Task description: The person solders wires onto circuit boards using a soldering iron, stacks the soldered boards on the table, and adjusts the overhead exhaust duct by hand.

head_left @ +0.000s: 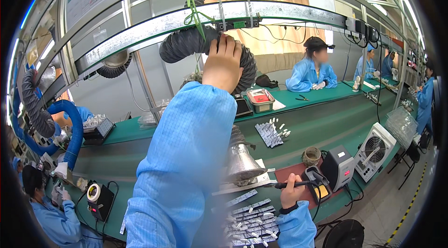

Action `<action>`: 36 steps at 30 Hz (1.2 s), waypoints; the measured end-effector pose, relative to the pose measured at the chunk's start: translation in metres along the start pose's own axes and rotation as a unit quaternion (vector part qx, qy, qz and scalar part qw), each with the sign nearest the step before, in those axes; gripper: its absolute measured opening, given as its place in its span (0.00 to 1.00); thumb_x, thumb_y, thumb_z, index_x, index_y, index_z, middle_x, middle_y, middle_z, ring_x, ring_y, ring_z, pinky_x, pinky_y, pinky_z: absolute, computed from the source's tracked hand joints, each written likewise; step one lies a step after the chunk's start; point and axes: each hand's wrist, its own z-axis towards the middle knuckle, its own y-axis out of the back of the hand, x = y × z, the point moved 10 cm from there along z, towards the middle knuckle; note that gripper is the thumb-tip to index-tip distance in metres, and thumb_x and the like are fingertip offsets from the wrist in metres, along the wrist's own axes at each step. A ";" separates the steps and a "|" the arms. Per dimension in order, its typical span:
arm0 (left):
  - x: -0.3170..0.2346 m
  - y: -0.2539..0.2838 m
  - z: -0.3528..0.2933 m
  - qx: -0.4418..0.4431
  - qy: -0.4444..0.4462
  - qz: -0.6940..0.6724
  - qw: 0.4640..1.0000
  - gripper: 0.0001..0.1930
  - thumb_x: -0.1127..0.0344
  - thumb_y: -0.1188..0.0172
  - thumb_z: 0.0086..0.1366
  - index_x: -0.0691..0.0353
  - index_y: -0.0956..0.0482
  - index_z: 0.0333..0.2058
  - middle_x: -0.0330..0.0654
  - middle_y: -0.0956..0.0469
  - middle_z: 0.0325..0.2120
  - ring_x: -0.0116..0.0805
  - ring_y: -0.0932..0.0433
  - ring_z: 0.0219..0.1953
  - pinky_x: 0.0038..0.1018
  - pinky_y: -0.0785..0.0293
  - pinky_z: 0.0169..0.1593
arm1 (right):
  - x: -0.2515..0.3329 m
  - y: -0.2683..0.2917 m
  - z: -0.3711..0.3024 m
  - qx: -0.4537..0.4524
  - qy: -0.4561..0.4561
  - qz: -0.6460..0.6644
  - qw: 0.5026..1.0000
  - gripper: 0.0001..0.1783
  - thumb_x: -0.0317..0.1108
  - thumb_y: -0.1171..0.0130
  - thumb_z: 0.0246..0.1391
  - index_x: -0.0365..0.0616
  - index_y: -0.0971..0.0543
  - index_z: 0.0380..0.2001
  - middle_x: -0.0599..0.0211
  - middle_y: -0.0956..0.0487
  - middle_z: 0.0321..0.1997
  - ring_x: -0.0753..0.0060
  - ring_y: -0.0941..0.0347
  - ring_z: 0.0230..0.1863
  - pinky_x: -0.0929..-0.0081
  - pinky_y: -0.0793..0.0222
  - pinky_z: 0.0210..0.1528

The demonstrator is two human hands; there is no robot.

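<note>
My left hand is raised high, its fingers bent over the grey flexible duct just under the overhead rail. Below my raised blue sleeve, a metal fume hood hangs low over the bench. In my right hand is a black soldering iron, its tip pointing left toward the hood. Right of that hand sits the iron's stand with a yellow sponge, beside a black soldering station. Rows of strips with small white parts lie in front of me, partly behind my left sleeve.
Overhead runs a metal rail. On the green bench are another batch of strips, a metal box, a small pot and a white fan unit. Co-workers sit across and at left.
</note>
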 end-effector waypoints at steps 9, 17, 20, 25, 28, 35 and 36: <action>0.003 -0.020 0.009 -0.006 0.002 0.053 0.999 0.36 0.55 0.35 0.59 0.64 0.36 0.63 0.52 0.35 0.61 0.48 0.40 0.68 0.44 0.46 0.70 | 0.001 0.001 -0.001 -0.006 0.000 -0.016 1.000 0.23 0.38 0.48 0.69 0.44 0.33 0.18 0.77 0.36 0.14 0.87 0.42 0.14 0.82 0.50 0.15; 0.008 -0.024 0.014 0.011 0.002 0.040 0.999 0.36 0.58 0.34 0.58 0.64 0.36 0.62 0.52 0.35 0.62 0.47 0.39 0.68 0.43 0.47 0.71 | -0.001 0.003 0.000 -0.007 -0.044 -0.005 0.999 0.22 0.36 0.45 0.66 0.38 0.29 0.17 0.71 0.30 0.15 0.81 0.37 0.20 0.76 0.42 0.23; 0.013 -0.028 0.017 0.019 0.007 0.037 0.999 0.36 0.59 0.34 0.58 0.64 0.36 0.63 0.52 0.35 0.62 0.47 0.40 0.68 0.42 0.48 0.72 | 0.000 0.003 0.000 -0.008 -0.039 -0.003 0.999 0.22 0.36 0.45 0.65 0.38 0.29 0.17 0.70 0.30 0.15 0.81 0.37 0.20 0.76 0.42 0.23; 0.017 -0.017 0.014 -0.044 0.000 0.018 0.999 0.26 0.69 0.47 0.62 0.66 0.32 0.59 0.50 0.31 0.59 0.46 0.36 0.64 0.42 0.48 0.71 | -0.003 0.002 -0.001 -0.009 -0.050 0.017 0.999 0.22 0.35 0.45 0.65 0.38 0.30 0.17 0.70 0.30 0.16 0.81 0.37 0.20 0.76 0.42 0.23; 0.009 -0.027 0.019 0.007 -0.024 -0.008 1.000 0.33 0.65 0.36 0.58 0.63 0.34 0.62 0.51 0.34 0.61 0.47 0.39 0.68 0.41 0.49 0.73 | -0.002 0.009 0.000 -0.015 -0.042 -0.002 0.999 0.21 0.35 0.45 0.65 0.38 0.30 0.17 0.71 0.30 0.16 0.81 0.36 0.20 0.76 0.42 0.24; 0.008 0.009 -0.006 -0.132 -0.058 -0.001 0.990 0.18 0.69 0.46 0.65 0.60 0.25 0.53 0.46 0.27 0.54 0.43 0.32 0.62 0.38 0.39 0.69 | 0.002 0.002 -0.001 -0.003 -0.046 0.007 0.999 0.21 0.36 0.45 0.66 0.38 0.29 0.18 0.71 0.30 0.16 0.81 0.36 0.20 0.76 0.40 0.24; 0.006 0.009 -0.009 -0.131 -0.054 -0.001 0.990 0.18 0.68 0.46 0.65 0.58 0.24 0.53 0.45 0.27 0.53 0.43 0.31 0.62 0.39 0.39 0.69 | -0.001 0.003 -0.001 -0.004 -0.049 0.010 0.999 0.21 0.36 0.46 0.66 0.38 0.29 0.18 0.71 0.30 0.16 0.81 0.36 0.20 0.76 0.40 0.24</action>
